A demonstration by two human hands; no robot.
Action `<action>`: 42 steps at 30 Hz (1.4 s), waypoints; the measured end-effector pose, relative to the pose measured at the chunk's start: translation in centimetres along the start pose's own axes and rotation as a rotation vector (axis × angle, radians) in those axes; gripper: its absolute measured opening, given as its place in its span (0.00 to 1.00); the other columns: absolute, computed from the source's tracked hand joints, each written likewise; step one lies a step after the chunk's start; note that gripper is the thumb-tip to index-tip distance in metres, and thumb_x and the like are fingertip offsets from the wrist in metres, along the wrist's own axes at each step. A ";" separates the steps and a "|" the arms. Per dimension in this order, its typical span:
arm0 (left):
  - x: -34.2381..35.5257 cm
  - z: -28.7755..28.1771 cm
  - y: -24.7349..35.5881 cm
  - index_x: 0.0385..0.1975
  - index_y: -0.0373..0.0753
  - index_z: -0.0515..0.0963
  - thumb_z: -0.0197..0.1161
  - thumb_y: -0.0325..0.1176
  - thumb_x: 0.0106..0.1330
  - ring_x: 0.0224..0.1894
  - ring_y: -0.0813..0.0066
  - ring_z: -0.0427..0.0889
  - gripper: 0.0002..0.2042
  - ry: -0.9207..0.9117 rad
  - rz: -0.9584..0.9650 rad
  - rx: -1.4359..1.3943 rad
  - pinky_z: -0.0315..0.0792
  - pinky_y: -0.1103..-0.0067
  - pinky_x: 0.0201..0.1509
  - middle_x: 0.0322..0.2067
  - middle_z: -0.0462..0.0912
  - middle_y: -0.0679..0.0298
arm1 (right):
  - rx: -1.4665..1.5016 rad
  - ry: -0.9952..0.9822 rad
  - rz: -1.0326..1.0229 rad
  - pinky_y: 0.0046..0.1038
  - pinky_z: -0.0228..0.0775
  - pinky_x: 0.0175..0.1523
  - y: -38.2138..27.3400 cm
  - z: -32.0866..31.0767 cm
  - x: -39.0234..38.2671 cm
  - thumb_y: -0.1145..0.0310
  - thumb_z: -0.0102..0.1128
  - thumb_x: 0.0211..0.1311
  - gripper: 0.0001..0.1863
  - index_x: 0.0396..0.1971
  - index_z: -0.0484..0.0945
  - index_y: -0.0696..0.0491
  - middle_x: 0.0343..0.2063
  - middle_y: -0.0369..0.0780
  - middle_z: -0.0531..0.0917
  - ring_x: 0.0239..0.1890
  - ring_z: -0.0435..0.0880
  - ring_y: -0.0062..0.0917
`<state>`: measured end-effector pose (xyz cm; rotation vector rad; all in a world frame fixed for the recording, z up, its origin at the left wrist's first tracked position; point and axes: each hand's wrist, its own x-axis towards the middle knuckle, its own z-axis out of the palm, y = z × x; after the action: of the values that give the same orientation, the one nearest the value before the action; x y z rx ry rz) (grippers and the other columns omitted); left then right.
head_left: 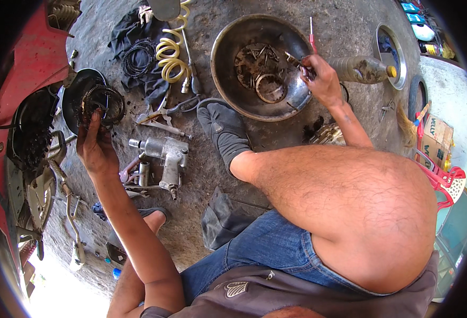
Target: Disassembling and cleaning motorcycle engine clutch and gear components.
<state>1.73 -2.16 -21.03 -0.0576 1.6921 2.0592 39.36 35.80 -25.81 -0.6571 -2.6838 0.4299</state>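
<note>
My left hand [97, 149] is raised at the left, fingers closed on black toothed rings that look like clutch plates [116, 105]. They are held over the edge of a dark round pan [73, 95], beside the opened side of a red machine [24, 79]. My right hand [322, 79] is closed over the right rim of a wide metal basin [224, 87]. A small, oily metal piece [293, 59] sticks out from its fingers; its kind is unclear. Inside the basin lie several bolts [262, 52] and a metal ring [270, 88], in dark residue.
An impact wrench [164, 155] lies between my arms, near pliers [159, 122]. More black rings [139, 56] rest on dark cloth [125, 33], beside a coiled yellow air hose [171, 58]. A plastic bottle [362, 70], a red-handled screwdriver [312, 40] and a metal tray [401, 63] stand right of the basin.
</note>
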 end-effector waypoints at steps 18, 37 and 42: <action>0.3 -0.7 0.3 0.55 0.37 0.79 0.71 0.26 0.64 0.41 0.83 0.80 0.19 0.027 0.003 0.022 0.69 0.85 0.42 0.46 0.86 0.68 | -0.203 -0.346 -0.159 0.42 0.77 0.36 -0.3 -1.0 -0.4 0.79 0.64 0.56 0.15 0.41 0.70 0.53 0.35 0.43 0.77 0.39 0.83 0.45; 0.8 -1.7 0.6 0.55 0.38 0.79 0.71 0.26 0.64 0.44 0.83 0.80 0.19 0.036 -0.008 0.014 0.70 0.84 0.44 0.48 0.85 0.68 | -0.096 -0.191 -0.430 0.36 0.81 0.41 -1.9 -4.3 -2.3 0.80 0.64 0.51 0.10 0.34 0.77 0.58 0.50 0.46 0.83 0.40 0.87 0.38; 0.8 -1.6 0.2 0.55 0.39 0.79 0.71 0.27 0.64 0.44 0.83 0.80 0.19 0.021 -0.019 0.034 0.69 0.84 0.44 0.48 0.85 0.68 | -0.088 -0.189 -0.479 0.34 0.82 0.42 -1.8 -5.0 -1.6 0.81 0.65 0.51 0.10 0.35 0.77 0.59 0.47 0.47 0.84 0.41 0.88 0.38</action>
<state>0.52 -3.46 -21.44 -0.0843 1.7316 2.0225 42.01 34.47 -21.07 0.0205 -2.9231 0.2534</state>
